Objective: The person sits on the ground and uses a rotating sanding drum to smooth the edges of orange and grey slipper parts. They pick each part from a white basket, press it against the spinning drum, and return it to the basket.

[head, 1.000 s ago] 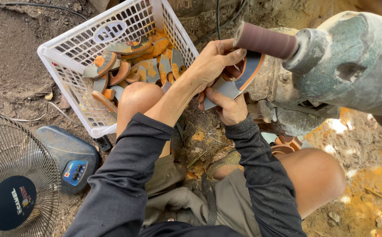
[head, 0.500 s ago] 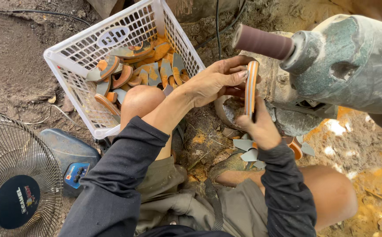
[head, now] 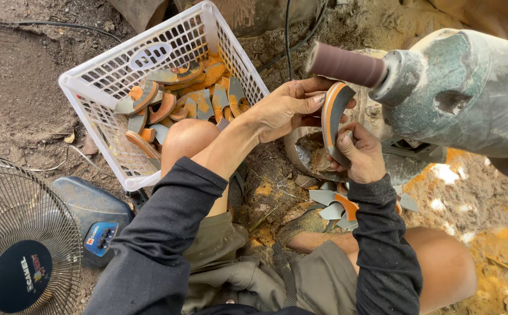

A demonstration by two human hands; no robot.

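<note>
Both my hands hold one curved grey-and-orange piece (head: 334,116) on edge, just under the brown sanding drum (head: 345,64) of a grey motor (head: 461,93). My left hand (head: 283,108) grips its upper end, fingers wrapped round the top. My right hand (head: 362,154) pinches its lower end from below. A white plastic basket (head: 105,125) to the left holds several similar curved pieces (head: 178,102). More pieces (head: 335,207) lie on the ground between my knees.
A floor fan (head: 20,245) with a dark blue base (head: 93,224) stands at lower left. My bare knees (head: 187,137) flank a dirt floor strewn with orange dust. Black cables (head: 289,32) run along the top. A round ring-shaped object (head: 300,157) sits under my hands.
My right hand rose from low by my knee to grip the piece's lower end. The piece turned from lying flat to standing on edge, close under the sanding drum.
</note>
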